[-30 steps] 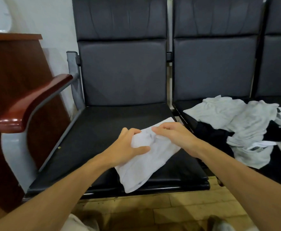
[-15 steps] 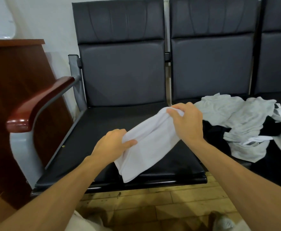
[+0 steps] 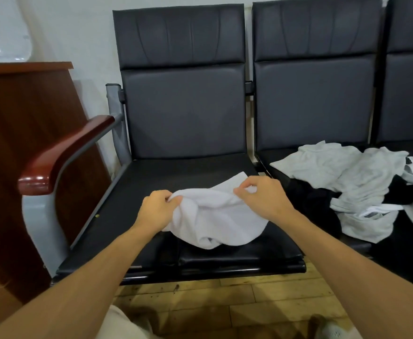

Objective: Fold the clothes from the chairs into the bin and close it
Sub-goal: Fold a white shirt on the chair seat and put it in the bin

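Both hands pinch one white cloth [image 3: 215,216]. The left hand [image 3: 157,211] nips its near-left edge between thumb and curled fingers. The right hand [image 3: 266,198] nips its far-right edge, thumb and forefinger closed on the fabric, the other fingers curled above it. The two grips are set apart, the right one a little farther from the person than the left.

The cloth hangs slack between them, bunched rather than flat. Its long axis runs across from grip to grip, tilted slightly away toward the right. Below the line of the grips the fabric sags toward the person in a rounded belly and folds under itself at its nearest point. One flat corner pokes out beyond the right grip, pointing away toward the backrest [image 3: 183,106]. The belly rests on the black seat [image 3: 176,174] directly under the hands, short of the seat's front lip.

Right of the right hand, on the next chair [image 3: 313,99], lies a loose pile [image 3: 362,182] of grey and white garments with a black garment [image 3: 310,204] just beside that wrist. Left of the left hand, well apart, a red-brown armrest [image 3: 61,155] rises on a grey frame, with a dark wooden cabinet [image 3: 24,155] beyond it. Below the forearms is a pale plank floor [image 3: 237,299].
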### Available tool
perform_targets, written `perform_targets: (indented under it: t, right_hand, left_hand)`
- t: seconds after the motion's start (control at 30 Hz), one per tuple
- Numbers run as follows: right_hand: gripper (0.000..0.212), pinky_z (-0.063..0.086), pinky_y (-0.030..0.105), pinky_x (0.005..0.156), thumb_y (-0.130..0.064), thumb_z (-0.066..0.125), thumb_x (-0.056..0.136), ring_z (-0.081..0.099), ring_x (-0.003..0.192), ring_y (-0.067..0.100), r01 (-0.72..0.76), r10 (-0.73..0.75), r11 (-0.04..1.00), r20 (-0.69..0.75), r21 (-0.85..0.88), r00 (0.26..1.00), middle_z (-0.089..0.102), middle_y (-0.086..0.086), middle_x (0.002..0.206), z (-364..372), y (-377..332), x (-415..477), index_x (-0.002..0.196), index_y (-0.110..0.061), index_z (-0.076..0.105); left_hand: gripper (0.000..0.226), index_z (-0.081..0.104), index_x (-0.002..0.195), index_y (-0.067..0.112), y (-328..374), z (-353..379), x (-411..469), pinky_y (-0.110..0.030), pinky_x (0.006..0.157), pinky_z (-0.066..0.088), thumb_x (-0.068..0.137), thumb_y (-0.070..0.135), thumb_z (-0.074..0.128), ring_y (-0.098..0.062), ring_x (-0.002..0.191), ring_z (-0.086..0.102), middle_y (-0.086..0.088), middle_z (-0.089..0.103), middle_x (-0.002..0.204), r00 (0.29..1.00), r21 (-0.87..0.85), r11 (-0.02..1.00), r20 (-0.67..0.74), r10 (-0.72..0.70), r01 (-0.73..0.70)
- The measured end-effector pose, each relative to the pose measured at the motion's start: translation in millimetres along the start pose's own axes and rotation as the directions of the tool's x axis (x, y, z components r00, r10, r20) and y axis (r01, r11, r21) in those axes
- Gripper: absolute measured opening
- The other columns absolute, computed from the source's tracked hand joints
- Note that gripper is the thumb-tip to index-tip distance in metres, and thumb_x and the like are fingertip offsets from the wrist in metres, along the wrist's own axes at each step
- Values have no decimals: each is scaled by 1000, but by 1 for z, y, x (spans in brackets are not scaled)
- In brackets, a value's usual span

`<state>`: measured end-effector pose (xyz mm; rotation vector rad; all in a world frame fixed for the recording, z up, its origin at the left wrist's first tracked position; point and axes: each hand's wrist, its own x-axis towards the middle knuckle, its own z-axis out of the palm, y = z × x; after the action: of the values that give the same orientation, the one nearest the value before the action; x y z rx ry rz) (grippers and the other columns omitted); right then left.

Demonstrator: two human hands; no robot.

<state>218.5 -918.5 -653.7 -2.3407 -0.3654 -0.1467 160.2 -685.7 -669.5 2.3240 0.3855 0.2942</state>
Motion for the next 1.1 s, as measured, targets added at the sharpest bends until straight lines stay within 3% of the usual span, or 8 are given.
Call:
perform_targets:
  t: [0.17, 0.27, 0.47, 0.6, 0.8, 0.9, 1.0, 1.1]
  right_hand:
    - [10, 53, 34, 79, -24, 61, 92, 61, 86, 12, 89, -96, 994, -108, -66, 990, 67, -6, 90, -1, -1, 4, 90, -19, 69]
    - [4, 44, 31, 84, -19, 60, 92, 57, 79, 9, 203, -204, 979, -266, -32, 942, 58, -14, 77, -8, -7, 7, 92, -19, 65]
    - [28, 23, 33, 89, -9, 51, 91, 51, 109, 17, 242, -194, 858, 151, -452, 969, 59, -5, 108, -12, 4, 1, 106, -28, 65]
    - [32, 25, 36, 94, -11, 46, 92, 49, 113, 19, 202, -45, 804, 281, -560, 959, 45, -12, 92, -10, 11, -8, 108, -31, 65]
    - [24, 25, 36, 96, -20, 43, 94, 53, 104, 18, 213, -63, 810, 279, -547, 958, 51, -7, 100, 2, 5, -15, 101, -27, 65]
    - [21, 32, 33, 96, -34, 48, 97, 52, 107, 15, 274, -184, 904, 281, -327, 942, 51, -7, 102, 18, 1, -17, 110, -25, 61]
    - [54, 40, 29, 98, -49, 60, 90, 49, 116, 16, 229, -162, 968, 441, -103, 883, 47, -3, 123, 34, -9, -21, 135, -23, 46]
    - [81, 38, 36, 104, -50, 71, 79, 42, 122, 19, 302, -95, 921, 609, -247, 787, 38, -2, 132, 42, -8, -23, 144, -23, 31]
  left_hand:
    - [17, 66, 105, 21, 26, -1, 9, -14, 64, 35, 98, 21, 50, -4, 77, 49, 4, 50, 100, 888, -19, 984, -434, 153, -179]
    - [19, 68, 104, 25, 38, 0, 8, 0, 67, 35, 97, 17, 51, 12, 81, 47, 5, 45, 101, 836, -107, 925, -476, 274, -364]
    - [23, 64, 90, 44, 20, 1, -6, -14, 73, 43, 91, 21, 63, 0, 82, 58, 12, 62, 89, 897, -32, 904, 108, 428, -427]
    - [16, 70, 107, 27, 15, 7, -30, -20, 82, 49, 92, 25, 64, 1, 77, 57, 8, 63, 83, 724, -50, 902, 579, 376, -428]
    - [34, 62, 127, 23, 18, -10, -42, -16, 73, 47, 98, 11, 49, -6, 69, 52, 1, 58, 79, 609, -120, 973, 762, 218, -198]
    - [35, 71, 114, 18, 21, -18, -39, -26, 78, 57, 92, 1, 48, -16, 79, 70, -4, 74, 93, 729, -103, 988, 667, 153, -114]
    - [42, 74, 86, 18, 17, -21, -26, -34, 68, 58, 84, -4, 39, -25, 65, 72, -4, 74, 75, 948, -34, 998, 311, 65, -57]
    - [39, 71, 85, 21, -1, -20, -9, -39, 68, 56, 85, -3, 40, -29, 75, 69, -3, 71, 83, 1000, -11, 1000, 7, -8, 8]
